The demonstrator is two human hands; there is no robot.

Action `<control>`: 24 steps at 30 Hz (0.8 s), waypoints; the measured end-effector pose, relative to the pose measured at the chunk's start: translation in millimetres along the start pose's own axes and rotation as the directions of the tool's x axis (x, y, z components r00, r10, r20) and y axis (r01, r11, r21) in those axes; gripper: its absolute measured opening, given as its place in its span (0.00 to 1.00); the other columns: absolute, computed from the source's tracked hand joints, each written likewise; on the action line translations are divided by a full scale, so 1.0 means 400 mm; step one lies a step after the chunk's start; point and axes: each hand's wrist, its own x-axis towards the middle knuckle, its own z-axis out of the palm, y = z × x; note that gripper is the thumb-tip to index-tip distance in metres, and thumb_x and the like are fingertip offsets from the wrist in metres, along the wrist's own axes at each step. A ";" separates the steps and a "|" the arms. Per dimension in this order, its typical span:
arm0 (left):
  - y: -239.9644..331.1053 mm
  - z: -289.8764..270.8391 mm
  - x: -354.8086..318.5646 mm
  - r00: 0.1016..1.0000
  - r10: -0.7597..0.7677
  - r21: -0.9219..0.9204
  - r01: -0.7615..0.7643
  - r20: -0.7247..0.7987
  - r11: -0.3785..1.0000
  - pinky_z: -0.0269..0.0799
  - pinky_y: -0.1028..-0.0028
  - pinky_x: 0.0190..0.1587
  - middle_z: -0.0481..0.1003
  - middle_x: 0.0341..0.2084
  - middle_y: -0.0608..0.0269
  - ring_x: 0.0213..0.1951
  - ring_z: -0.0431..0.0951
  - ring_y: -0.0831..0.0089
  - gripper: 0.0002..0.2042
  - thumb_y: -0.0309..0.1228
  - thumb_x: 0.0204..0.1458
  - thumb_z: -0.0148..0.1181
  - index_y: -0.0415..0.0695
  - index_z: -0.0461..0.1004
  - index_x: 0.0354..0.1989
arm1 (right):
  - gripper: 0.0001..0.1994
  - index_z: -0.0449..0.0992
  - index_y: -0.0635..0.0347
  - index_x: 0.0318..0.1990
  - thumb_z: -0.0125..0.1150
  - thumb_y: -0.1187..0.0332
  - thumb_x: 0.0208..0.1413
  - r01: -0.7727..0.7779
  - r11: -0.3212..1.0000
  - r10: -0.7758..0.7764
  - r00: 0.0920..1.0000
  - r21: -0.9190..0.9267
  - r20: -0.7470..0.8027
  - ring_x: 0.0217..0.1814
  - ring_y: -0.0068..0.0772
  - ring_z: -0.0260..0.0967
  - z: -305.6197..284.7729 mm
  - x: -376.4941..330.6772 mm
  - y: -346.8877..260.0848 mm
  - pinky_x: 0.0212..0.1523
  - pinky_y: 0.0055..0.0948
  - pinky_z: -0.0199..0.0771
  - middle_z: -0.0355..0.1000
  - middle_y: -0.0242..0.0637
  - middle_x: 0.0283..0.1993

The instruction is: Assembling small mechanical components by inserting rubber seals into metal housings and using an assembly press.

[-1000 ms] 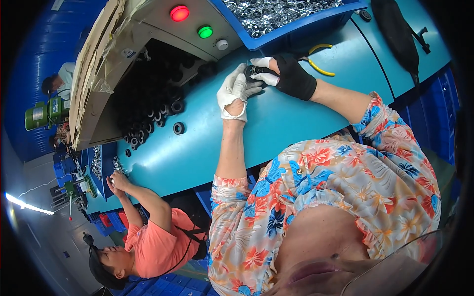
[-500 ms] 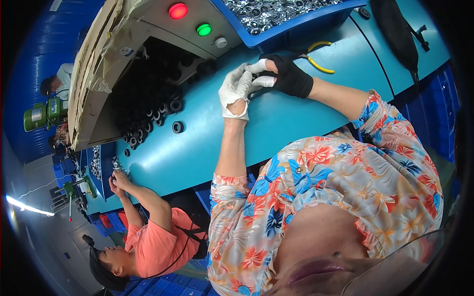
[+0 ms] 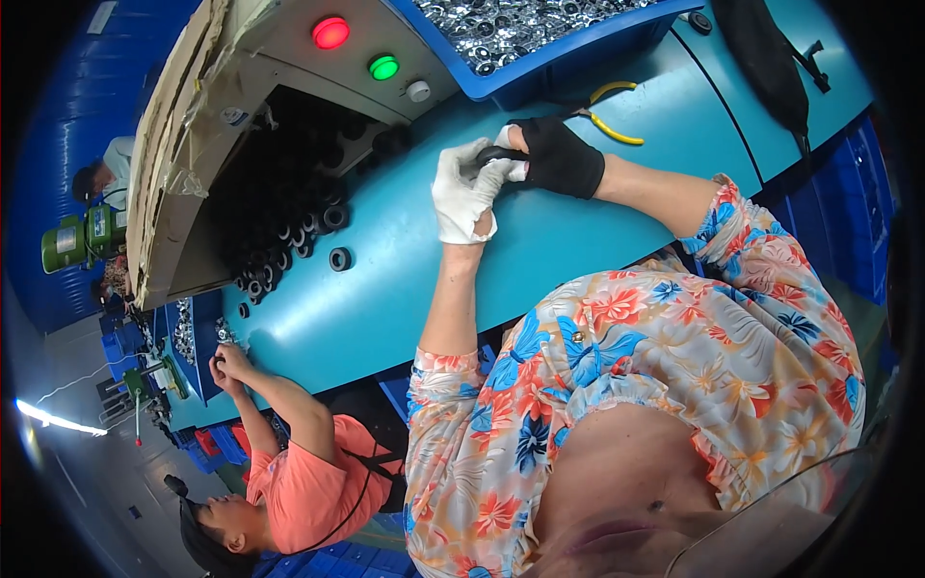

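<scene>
Left hand [image 3: 464, 197] now curling further around black part [image 3: 497, 155] | blue bin [image 3: 540, 81] holding shiny metal parts [image 3: 530, 31] | right hand [image 3: 556, 159] pinching that black part

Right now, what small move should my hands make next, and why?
Perhaps turn the black part slightly with your right hand while your left hand steadies it: both hands meet at it, and they hide some of it.

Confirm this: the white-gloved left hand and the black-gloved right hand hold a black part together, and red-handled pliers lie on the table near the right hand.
Wrong in one respect: the pliers have yellow handles, not red, as the head view shows. The left hand, right hand, black part and table are as you said.
</scene>
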 end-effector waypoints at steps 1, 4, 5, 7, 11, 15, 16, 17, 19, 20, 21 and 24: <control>0.000 0.001 0.001 1.000 0.016 0.024 -0.016 -0.019 1.000 0.72 0.78 0.37 0.74 0.31 0.54 0.34 0.75 0.73 0.12 0.21 0.46 0.61 0.32 0.67 0.38 | 0.12 0.68 0.65 0.27 0.63 0.67 0.38 -0.002 1.000 0.002 1.000 -0.001 0.005 0.25 0.48 0.69 0.001 0.000 0.003 0.25 0.35 0.67 0.68 0.48 0.23; 0.030 0.008 0.000 0.995 -0.086 0.096 0.090 -0.050 0.991 0.72 0.78 0.36 0.75 0.28 0.54 0.32 0.75 0.74 0.11 0.21 0.45 0.62 0.32 0.68 0.36 | 0.12 0.69 0.65 0.28 0.63 0.68 0.38 0.003 0.998 -0.002 1.000 -0.066 0.017 0.26 0.49 0.69 0.004 -0.004 0.002 0.27 0.35 0.67 0.69 0.49 0.25; 0.033 0.007 0.001 0.997 -0.055 0.132 0.062 -0.053 0.989 0.71 0.79 0.35 0.75 0.26 0.55 0.31 0.75 0.75 0.11 0.22 0.45 0.62 0.32 0.68 0.34 | 0.12 0.69 0.65 0.28 0.63 0.68 0.38 0.011 0.998 -0.010 1.000 -0.065 0.023 0.26 0.49 0.69 0.004 0.000 0.001 0.27 0.35 0.67 0.69 0.49 0.25; 0.029 0.008 0.008 0.997 0.000 0.146 0.010 -0.073 0.989 0.71 0.79 0.33 0.75 0.26 0.56 0.30 0.75 0.76 0.11 0.22 0.45 0.62 0.31 0.68 0.34 | 0.14 0.70 0.66 0.33 0.63 0.67 0.40 -0.067 0.991 0.064 0.997 0.119 0.034 0.31 0.48 0.70 0.003 0.012 -0.002 0.32 0.34 0.69 0.70 0.50 0.28; 0.005 -0.008 0.013 0.998 0.014 0.014 -0.013 -0.068 1.000 0.69 0.82 0.32 0.75 0.27 0.57 0.29 0.74 0.78 0.10 0.23 0.48 0.60 0.30 0.69 0.36 | 0.15 0.71 0.66 0.36 0.63 0.65 0.45 -0.066 0.986 0.063 0.998 0.153 0.024 0.36 0.45 0.71 -0.003 0.021 -0.023 0.37 0.33 0.69 0.71 0.50 0.32; 0.003 -0.012 0.011 0.997 0.067 0.097 -0.063 -0.042 0.993 0.68 0.82 0.29 0.74 0.27 0.57 0.27 0.73 0.79 0.10 0.28 0.55 0.52 0.32 0.69 0.37 | 0.14 0.72 0.65 0.36 0.62 0.65 0.46 -0.178 0.957 0.169 0.984 0.230 0.059 0.35 0.44 0.71 -0.009 0.021 -0.026 0.36 0.32 0.69 0.72 0.48 0.31; -0.004 -0.014 0.013 0.987 0.152 0.166 -0.142 -0.053 0.976 0.68 0.82 0.27 0.74 0.25 0.57 0.25 0.73 0.80 0.10 0.30 0.57 0.50 0.32 0.69 0.35 | 0.14 0.72 0.65 0.36 0.62 0.65 0.46 -0.179 0.957 0.171 0.984 0.229 0.055 0.35 0.44 0.71 -0.009 0.024 -0.027 0.36 0.32 0.69 0.72 0.48 0.31; 0.007 -0.007 0.010 0.988 0.149 0.163 -0.140 -0.048 0.977 0.68 0.82 0.27 0.74 0.25 0.57 0.25 0.73 0.80 0.10 0.30 0.57 0.50 0.32 0.69 0.35 | 0.14 0.72 0.66 0.35 0.63 0.65 0.45 -0.154 0.964 0.148 0.988 0.216 0.048 0.34 0.44 0.72 -0.011 0.023 -0.028 0.36 0.32 0.69 0.72 0.48 0.30; 0.037 0.005 0.001 0.998 0.003 0.132 0.004 -0.056 0.991 0.67 0.81 0.22 0.73 0.21 0.59 0.20 0.71 0.80 0.11 0.31 0.58 0.48 0.33 0.68 0.32 | 0.14 0.72 0.66 0.34 0.63 0.65 0.45 -0.135 0.970 0.130 0.991 0.200 0.039 0.34 0.44 0.72 -0.012 0.021 -0.028 0.35 0.32 0.69 0.72 0.48 0.30; 0.038 0.009 -0.002 0.998 0.002 0.132 0.005 -0.056 0.991 0.67 0.81 0.22 0.73 0.21 0.59 0.20 0.71 0.80 0.11 0.31 0.58 0.48 0.33 0.68 0.32 | 0.14 0.73 0.66 0.34 0.63 0.64 0.45 -0.183 0.956 0.173 0.983 0.228 0.065 0.33 0.43 0.72 -0.010 0.024 -0.029 0.35 0.32 0.69 0.73 0.48 0.30; 0.037 0.016 -0.005 0.996 -0.040 0.088 0.047 -0.079 0.995 0.66 0.81 0.20 0.73 0.20 0.60 0.19 0.70 0.80 0.11 0.30 0.58 0.48 0.34 0.68 0.30 | 0.14 0.73 0.66 0.33 0.63 0.64 0.45 -0.230 0.939 0.213 0.973 0.255 0.092 0.33 0.42 0.73 -0.009 0.024 -0.027 0.34 0.31 0.70 0.73 0.49 0.29; 0.032 0.024 -0.007 0.994 -0.031 0.089 0.040 -0.106 0.995 0.64 0.81 0.19 0.72 0.19 0.61 0.17 0.70 0.81 0.11 0.31 0.58 0.47 0.34 0.68 0.30 | 0.12 0.72 0.66 0.34 0.61 0.65 0.48 -0.168 0.963 0.161 0.986 0.209 0.050 0.28 0.38 0.71 0.003 0.020 -0.009 0.31 0.28 0.69 0.72 0.44 0.27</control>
